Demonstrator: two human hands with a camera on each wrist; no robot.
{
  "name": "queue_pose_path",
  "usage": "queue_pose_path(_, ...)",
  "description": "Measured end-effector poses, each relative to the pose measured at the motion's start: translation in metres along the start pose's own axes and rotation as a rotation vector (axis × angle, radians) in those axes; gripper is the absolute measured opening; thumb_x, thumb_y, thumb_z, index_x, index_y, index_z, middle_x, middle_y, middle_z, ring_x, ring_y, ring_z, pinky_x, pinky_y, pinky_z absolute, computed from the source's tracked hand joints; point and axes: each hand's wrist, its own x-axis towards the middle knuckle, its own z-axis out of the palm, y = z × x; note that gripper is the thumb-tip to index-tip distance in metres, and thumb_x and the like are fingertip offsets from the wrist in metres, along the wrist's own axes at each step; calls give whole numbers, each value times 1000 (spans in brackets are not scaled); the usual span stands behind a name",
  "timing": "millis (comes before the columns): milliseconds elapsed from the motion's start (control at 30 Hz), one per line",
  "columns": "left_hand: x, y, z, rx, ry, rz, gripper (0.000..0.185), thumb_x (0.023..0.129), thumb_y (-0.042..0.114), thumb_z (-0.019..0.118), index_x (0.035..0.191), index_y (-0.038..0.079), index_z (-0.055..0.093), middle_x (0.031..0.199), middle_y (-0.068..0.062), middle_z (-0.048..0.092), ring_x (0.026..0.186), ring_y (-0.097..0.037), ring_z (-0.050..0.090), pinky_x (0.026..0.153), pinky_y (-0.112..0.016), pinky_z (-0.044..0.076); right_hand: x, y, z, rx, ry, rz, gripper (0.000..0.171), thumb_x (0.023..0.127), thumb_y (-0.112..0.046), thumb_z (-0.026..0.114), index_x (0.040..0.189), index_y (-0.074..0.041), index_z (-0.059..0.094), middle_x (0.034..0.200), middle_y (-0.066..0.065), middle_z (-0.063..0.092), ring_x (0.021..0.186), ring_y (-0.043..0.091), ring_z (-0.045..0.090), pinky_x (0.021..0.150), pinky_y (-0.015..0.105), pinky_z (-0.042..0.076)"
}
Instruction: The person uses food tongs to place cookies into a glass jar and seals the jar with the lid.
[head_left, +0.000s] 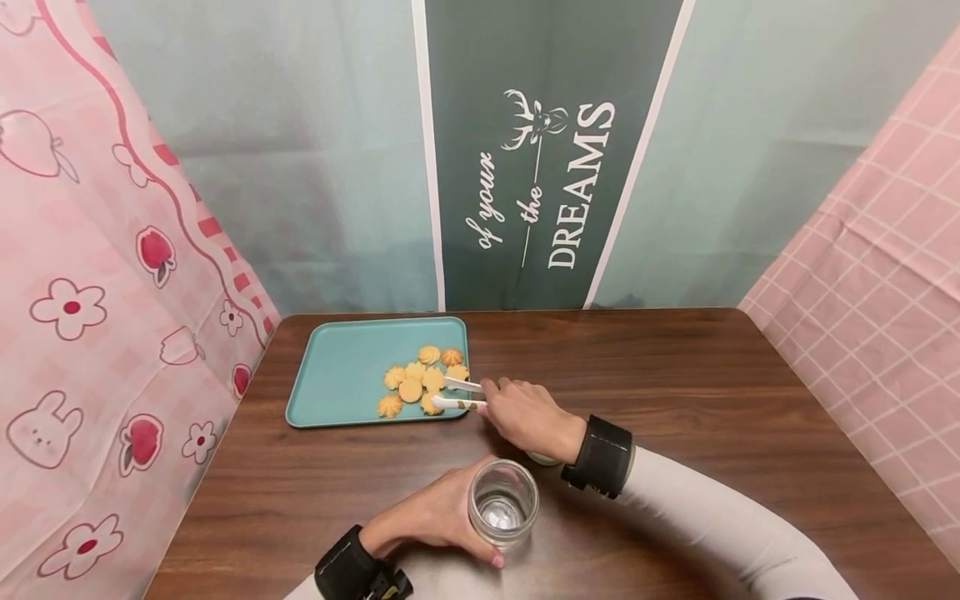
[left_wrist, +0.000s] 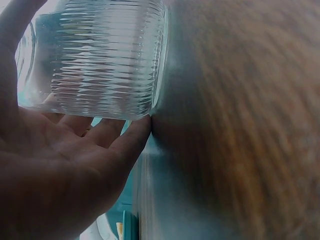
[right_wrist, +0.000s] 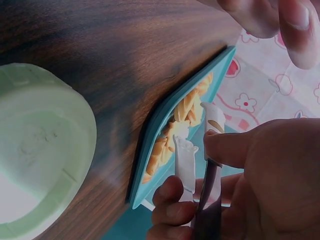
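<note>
Closest to the camera, the person's left hand (head_left: 431,518) is wrapped around the side of a ribbed glass jar (head_left: 503,503), fingers curled against the glass, steadying it upright on the dark wood table (head_left: 675,375). The jar looks empty and its mouth is open to the top.

Just past that, the right hand (head_left: 528,414) has its fingers closed around a pair of white tongs (head_left: 459,393). The pale green lid (right_wrist: 35,150) sits on the table right under that wrist, mostly hidden in the head view.

The thing that matters here: the tongs' long axis runs roughly sideways, pointing to the person's left, and the tips are already over the near right corner of the teal tray (head_left: 337,375). The cookies (head_left: 420,383) lie in a small cluster right at those tips, farther out and to the left of the jar. Looks like the two tips straddle one cookie at the cluster's edge, but it's hard to say whether they're actually squeezing it yet.

So the right hand is the nearer one to the cookies by a lot; the left is busy with the jar.
</note>
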Motion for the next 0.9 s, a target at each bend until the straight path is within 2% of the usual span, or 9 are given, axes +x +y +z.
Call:
queue_pose_path(433,2,1,-1,8,-6,14,89,67,25,103,141,24,53,131,4,68,122,-10,64,113,-30,48,6,-3,5,22,-19,-6,23,108,-30,62,108,-7,60,84,8,62,74,29,66,55,43,54)
queue_pose_path(700,1,0,-1,12,-5,9,89,67,26,103,141,25,52,132,4,67,123,-10,64,113,-30,48,10,-8,7,26,-18,-12,22,107,-29,63,102,-8,60,78,7,60,70,29,64,53,43,53)
queue_pose_path(900,1,-1,-1,2,-8,12,88,68,26,102,141,27,52,131,5,67,122,-11,64,113,-30,48,12,-9,10,20,-29,-5,22,108,-30,61,102,-8,60,80,8,62,72,29,65,55,43,54)
